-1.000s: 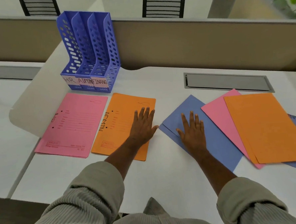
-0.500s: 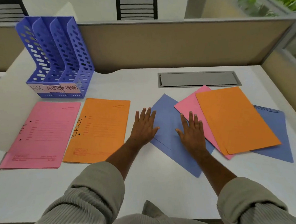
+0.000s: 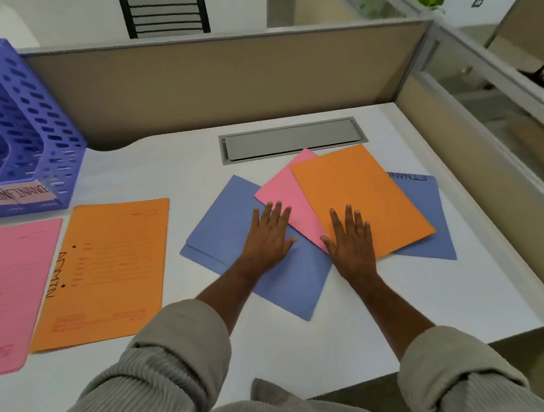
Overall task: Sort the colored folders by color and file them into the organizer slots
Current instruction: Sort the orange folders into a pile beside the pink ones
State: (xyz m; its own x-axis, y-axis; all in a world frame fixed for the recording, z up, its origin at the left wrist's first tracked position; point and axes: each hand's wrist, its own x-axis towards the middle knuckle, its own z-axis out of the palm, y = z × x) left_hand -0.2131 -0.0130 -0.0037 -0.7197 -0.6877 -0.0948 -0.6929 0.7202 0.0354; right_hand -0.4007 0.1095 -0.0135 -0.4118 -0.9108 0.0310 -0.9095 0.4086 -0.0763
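Both hands shifted right since a second ago. Left hand (image 3: 270, 234) left sorted orange folder (image 3: 109, 266), now flat on near blue folder (image 3: 234, 240), fingertips touching pink folder (image 3: 291, 201). Right hand (image 3: 351, 242) moved from blue onto top orange folder (image 3: 362, 197) of unsorted pile. Fingers of both straight, spread, holding nothing. Second blue folder (image 3: 428, 225) at bottom. Organizer (image 3: 27, 134) far left (slots not yet filled). Judgement: next pick likely from pile; filing untouched.

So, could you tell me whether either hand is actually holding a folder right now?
Neither is: the left hand lies flat on the blue folder, the right hand flat on the orange folder.
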